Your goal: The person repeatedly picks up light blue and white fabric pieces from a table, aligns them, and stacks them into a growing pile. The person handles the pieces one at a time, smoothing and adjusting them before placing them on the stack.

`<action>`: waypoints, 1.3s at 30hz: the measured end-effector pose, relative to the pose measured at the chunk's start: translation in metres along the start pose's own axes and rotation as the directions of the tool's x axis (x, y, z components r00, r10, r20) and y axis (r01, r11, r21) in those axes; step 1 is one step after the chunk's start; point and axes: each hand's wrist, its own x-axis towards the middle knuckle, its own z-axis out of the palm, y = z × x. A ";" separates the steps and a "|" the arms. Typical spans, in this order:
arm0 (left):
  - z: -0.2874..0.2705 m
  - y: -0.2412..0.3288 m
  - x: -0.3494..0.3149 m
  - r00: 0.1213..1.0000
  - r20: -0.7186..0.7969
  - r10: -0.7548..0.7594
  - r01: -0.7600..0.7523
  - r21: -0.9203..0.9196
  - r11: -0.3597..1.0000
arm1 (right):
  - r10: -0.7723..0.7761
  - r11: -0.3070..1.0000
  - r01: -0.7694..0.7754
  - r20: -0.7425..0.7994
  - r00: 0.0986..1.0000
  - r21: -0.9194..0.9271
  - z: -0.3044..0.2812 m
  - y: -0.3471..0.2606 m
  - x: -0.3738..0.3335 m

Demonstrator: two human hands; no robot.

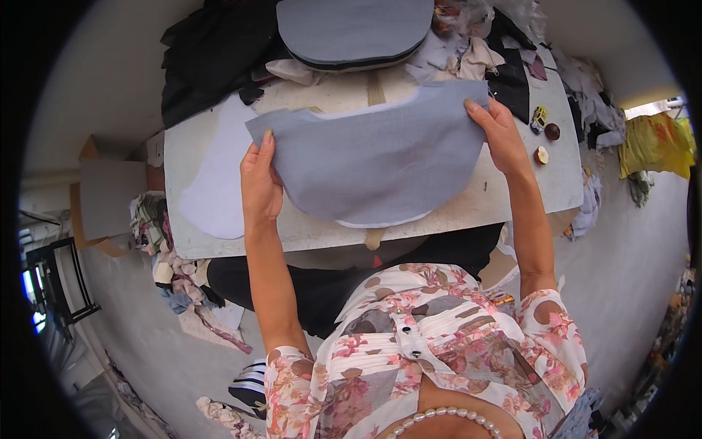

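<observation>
Together, the left hand (pixel 261 181) and right hand (pixel 502 137) pinch opposite upper corners of a wide, curved, grey-blue fabric panel (pixel 380 161), spread between them over a pale, rectangular counter (pixel 537 192).

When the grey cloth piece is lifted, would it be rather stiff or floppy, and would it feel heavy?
The grey cloth piece will probably bend easily, since soft ripples cross its surface. The white layer showing at its edges may add slight stiffness. It is likely light: the left hand and right hand pinch only its upper corners.
</observation>
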 end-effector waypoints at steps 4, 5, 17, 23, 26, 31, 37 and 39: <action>-0.018 -0.018 0.027 0.996 -0.030 0.089 -0.065 0.458 0.887 | -0.103 0.965 0.095 -0.020 0.994 -0.245 0.008 0.023 0.018; -0.023 -0.024 0.032 0.980 -0.036 0.196 -0.134 0.610 0.781 | -0.190 0.903 0.164 -0.026 0.981 -0.397 0.011 0.028 0.022; -0.017 -0.043 0.040 0.911 -0.063 0.407 -0.208 0.782 0.588 | -0.411 0.561 0.161 -0.105 0.905 -0.812 0.017 0.045 0.031; -0.005 -0.030 0.023 0.848 0.024 0.529 -0.216 0.928 0.304 | -0.431 0.488 0.084 -0.157 0.888 -0.869 0.025 0.019 0.019; -0.007 -0.039 0.021 0.678 0.484 0.554 -0.507 0.853 -0.125 | -0.577 0.170 0.300 0.152 0.802 -0.939 0.038 0.009 0.006; -0.004 -0.055 0.013 0.805 0.540 0.248 -0.521 0.842 -0.140 | -0.325 0.172 0.354 0.286 0.901 -0.919 0.056 0.037 0.003; -0.007 -0.056 0.013 0.811 0.518 0.271 -0.527 0.849 -0.045 | -0.330 0.163 0.353 0.286 0.900 -0.921 0.056 0.033 0.004; -0.013 -0.054 0.009 0.795 0.494 0.351 -0.542 0.839 0.046 | -0.383 0.215 0.370 0.270 0.883 -0.904 0.070 0.015 0.008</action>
